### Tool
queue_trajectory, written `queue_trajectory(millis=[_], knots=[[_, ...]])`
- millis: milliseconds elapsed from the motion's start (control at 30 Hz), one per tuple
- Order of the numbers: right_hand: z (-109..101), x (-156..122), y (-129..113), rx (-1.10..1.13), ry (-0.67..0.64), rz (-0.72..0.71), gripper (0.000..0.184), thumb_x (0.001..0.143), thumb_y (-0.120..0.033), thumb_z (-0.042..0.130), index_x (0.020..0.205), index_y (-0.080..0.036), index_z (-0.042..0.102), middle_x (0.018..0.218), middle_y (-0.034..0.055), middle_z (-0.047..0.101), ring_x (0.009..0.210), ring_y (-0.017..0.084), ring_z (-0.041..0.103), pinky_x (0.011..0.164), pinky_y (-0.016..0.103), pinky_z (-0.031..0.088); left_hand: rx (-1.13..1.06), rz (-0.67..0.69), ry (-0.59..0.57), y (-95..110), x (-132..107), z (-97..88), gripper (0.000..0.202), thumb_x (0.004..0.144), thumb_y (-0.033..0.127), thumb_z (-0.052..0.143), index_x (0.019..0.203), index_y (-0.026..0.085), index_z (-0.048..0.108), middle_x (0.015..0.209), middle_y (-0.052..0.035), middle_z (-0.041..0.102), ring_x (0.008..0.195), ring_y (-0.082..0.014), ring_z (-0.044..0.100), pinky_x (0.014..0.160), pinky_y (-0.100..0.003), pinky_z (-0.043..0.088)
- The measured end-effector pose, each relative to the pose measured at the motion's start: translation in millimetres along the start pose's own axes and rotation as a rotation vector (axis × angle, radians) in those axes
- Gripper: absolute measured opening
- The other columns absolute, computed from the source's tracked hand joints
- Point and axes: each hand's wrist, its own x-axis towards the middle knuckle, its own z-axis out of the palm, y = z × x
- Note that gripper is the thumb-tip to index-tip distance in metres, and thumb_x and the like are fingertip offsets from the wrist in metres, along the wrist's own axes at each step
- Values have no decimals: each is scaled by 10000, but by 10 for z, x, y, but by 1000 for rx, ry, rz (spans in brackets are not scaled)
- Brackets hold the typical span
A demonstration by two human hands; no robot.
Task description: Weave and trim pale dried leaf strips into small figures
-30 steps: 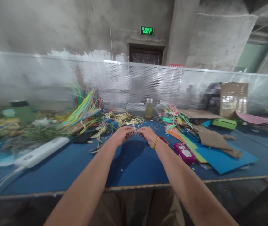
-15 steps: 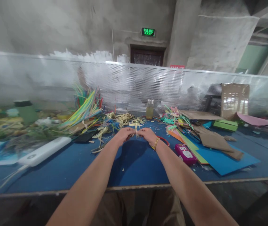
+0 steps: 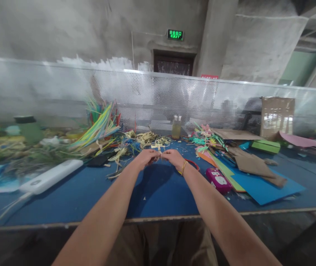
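Note:
My left hand (image 3: 148, 158) and my right hand (image 3: 174, 157) meet fingertip to fingertip over the middle of the blue table (image 3: 163, 192). Both are closed in a pinch on a small pale, straw-coloured strip piece (image 3: 160, 150), its lower part hidden by my fingers. I cannot tell whether it is paper or dried leaf. Just beyond it lie pale strips and scraps (image 3: 145, 139). Beside my right wrist, partly covered by it, is a red-handled tool (image 3: 194, 164), possibly scissors.
To the left are a white power strip (image 3: 53, 176), a green cup (image 3: 28, 130) and a bundle of coloured strips (image 3: 99, 127). To the right lie a purple box (image 3: 218, 180), blue paper (image 3: 266, 190) and brown cardboard (image 3: 254, 166). A glass bottle (image 3: 176, 127) stands behind my hands.
The view has tilted very slightly. Both hands stay pinched together on the pale piece, with only a small shift of the fingers.

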Motion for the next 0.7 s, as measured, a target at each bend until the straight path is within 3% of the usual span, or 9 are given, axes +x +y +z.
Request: queue_trajectory(millis=[433,700], knots=[[-3,-35,-40,25,-62,40,131,609,-256,590,532,-160,544,465,-49,458,458,66,349,462,219,230,67,27,-61,-20,-4,-31,153,626,279,628,548,157,578,469,7,486,411,-75,329,435,-243,190],[-31,-5,-21,153,-175,49,126,596,-245,562,516,-171,499,440,-52,435,437,66,332,456,218,229,-87,-103,-99,48,-30,2,120,592,254,628,572,148,576,503,5,518,481,-91,425,490,-225,310]])
